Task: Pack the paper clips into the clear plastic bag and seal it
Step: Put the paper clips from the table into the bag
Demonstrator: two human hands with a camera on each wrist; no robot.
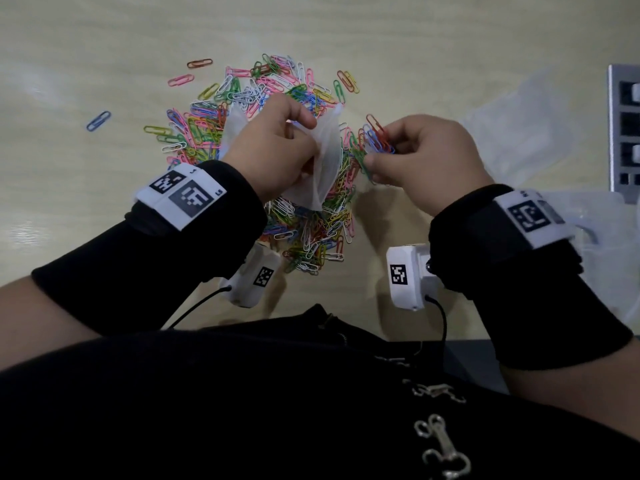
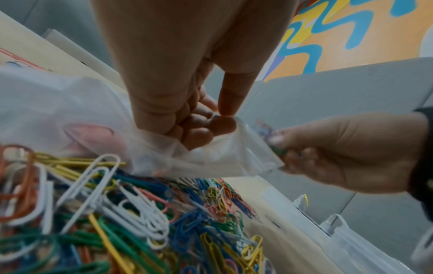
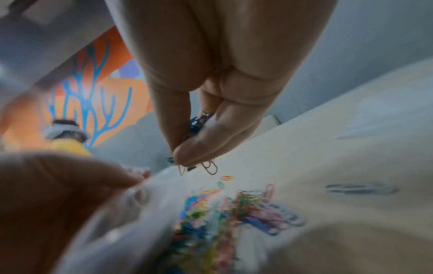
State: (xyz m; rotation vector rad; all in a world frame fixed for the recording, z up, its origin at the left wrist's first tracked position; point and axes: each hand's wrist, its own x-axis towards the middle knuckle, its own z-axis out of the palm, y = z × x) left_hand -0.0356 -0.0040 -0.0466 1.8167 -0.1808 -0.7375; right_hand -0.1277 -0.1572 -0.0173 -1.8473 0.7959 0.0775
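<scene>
Holding the bag (image 1: 325, 157) up at the centre of the head view, the left hand (image 1: 273, 147) pinches its rim between thumb and curled fingers, just above the pile (image 1: 263, 109) of coloured clips that spreads across the table (image 1: 104, 46) from upper centre down toward the wrists. In the left wrist view the bag's mouth (image 2: 236, 148) gapes to the right, with fingertips (image 2: 199, 135) tucked inside one wall. It looks nearly empty; I cannot tell whether the pink shape seen through the plastic is a clip inside or one behind it.

The right hand (image 1: 426, 157), just right of the bag, grips a small bunch of clips (image 1: 375, 140) between thumb and fingers; the right wrist view shows a few dangling below the thumb (image 3: 203, 148).

The step in hand appears to be feeding this bunch into the bag, and the task is barely begun, since most clips still lie on the table. To do it well:

- Keep the mouth spread wide and turned toward the right hand; the thin plastic will likely collapse if the pinch slackens.
- Bring the bunch past the zip strip before letting go, so the loose hanging clips do not catch on the rim or spill back.
- Release over the pile, so strays land where they are easily gathered.
- Small bunches should pass cleanly; tangled ones may snag.

Strays lie at the upper left, one blue clip (image 1: 98, 120) well apart. A clear box (image 2: 351, 241) sits at the lower right of the left wrist view.
</scene>
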